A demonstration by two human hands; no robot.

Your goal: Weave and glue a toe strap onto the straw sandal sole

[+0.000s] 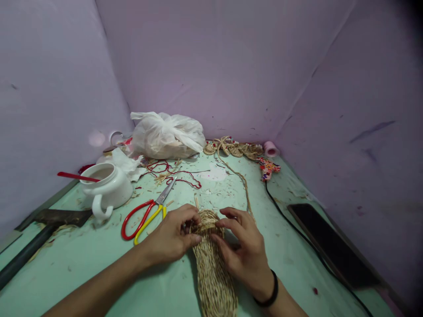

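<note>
A long sole-shaped piece of braided straw lies at the front middle of the table, its rounded end pointing away from me. A raised crosswise band of the same straw shows near that end. My left hand pinches the left edge by the band, its thumb on the top face. From the right, my right hand grips the opposite edge with curved fingers and thumb; a dark band circles that wrist. Scissors with one red and one yellow handle lie beyond my left hand, blades partly crossed.
Left stand a white mug with a red stick and a dark-handled hammer-like tool. Behind are a tied plastic bag, red yarn and braided straw pieces. Right lie a dark phone-like slab, a black cable and a pink spool.
</note>
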